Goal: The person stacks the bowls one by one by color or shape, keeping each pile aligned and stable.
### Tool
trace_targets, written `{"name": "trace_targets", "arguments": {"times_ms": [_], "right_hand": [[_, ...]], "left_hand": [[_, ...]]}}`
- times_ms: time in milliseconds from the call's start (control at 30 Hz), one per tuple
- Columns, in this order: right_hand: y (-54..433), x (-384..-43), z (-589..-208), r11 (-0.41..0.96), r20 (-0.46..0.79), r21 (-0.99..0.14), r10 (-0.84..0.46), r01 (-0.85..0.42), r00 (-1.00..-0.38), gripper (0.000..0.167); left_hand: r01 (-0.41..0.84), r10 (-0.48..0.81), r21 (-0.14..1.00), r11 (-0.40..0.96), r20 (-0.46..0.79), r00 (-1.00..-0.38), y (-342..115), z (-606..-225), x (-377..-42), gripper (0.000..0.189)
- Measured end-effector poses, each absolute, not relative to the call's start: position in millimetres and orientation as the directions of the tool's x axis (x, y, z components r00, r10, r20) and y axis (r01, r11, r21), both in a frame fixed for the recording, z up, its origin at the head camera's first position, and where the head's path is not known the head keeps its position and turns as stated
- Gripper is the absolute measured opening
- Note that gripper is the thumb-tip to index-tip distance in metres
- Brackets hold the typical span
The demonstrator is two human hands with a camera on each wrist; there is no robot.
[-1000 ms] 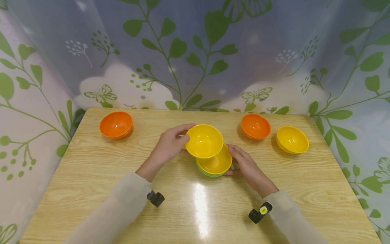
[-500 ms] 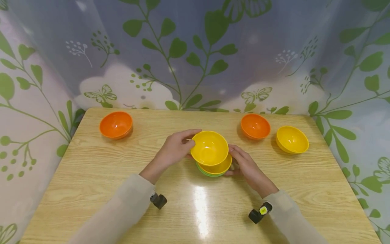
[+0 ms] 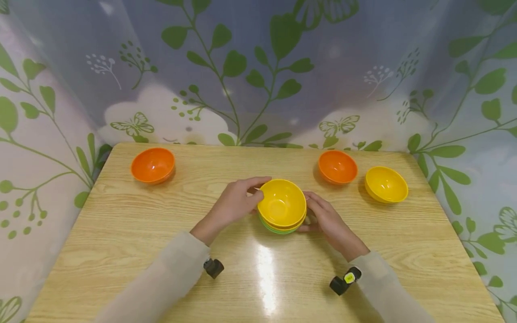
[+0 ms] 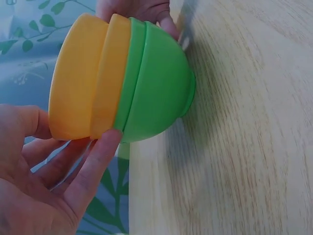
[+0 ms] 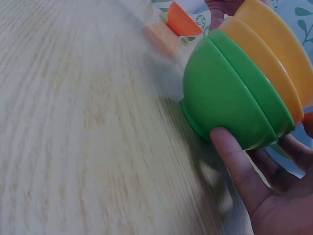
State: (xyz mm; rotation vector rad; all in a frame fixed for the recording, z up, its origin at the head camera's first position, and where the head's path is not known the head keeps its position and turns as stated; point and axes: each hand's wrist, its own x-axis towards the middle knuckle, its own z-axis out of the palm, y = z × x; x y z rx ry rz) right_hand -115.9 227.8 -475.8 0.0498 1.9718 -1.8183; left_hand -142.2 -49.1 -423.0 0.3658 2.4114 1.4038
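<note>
Head view: the left hand (image 3: pixel 236 202) reaches in, thumb and fingers gripping the top yellow bowl (image 3: pixel 282 205), which sits in another yellow bowl (image 4: pixel 111 78) above two green bowls (image 4: pixel 159 83). Opposite, the right hand (image 3: pixel 326 220) angles inward, its fingers curled round the stack over the table (image 3: pixel 226 278).

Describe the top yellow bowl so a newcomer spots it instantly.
At the wooden table, find the stack between left hand and right hand. The top yellow bowl crowns it, held by the left hand; unlike the second yellow bowl beneath, it has no bowl nested inside.
</note>
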Motion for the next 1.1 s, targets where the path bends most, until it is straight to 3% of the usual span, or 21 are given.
{"name": "trace_targets", "arguments": {"times_ms": [533,1100], "right_hand": [[232,-116,-475,0.120,-0.334,-0.943,-0.292,0.312,-0.896,0.056],[244,-114,-467,0.143,-0.314,-0.947,-0.235,0.287,-0.920,0.058]], "left_hand": [[0.169,0.339,0.823,0.542,-0.030,-0.940,-44,-435,-139,0.045],[0.158,0.296,0.786,0.598,-0.033,-0.955,-35,-439,-136,0.040]]}}
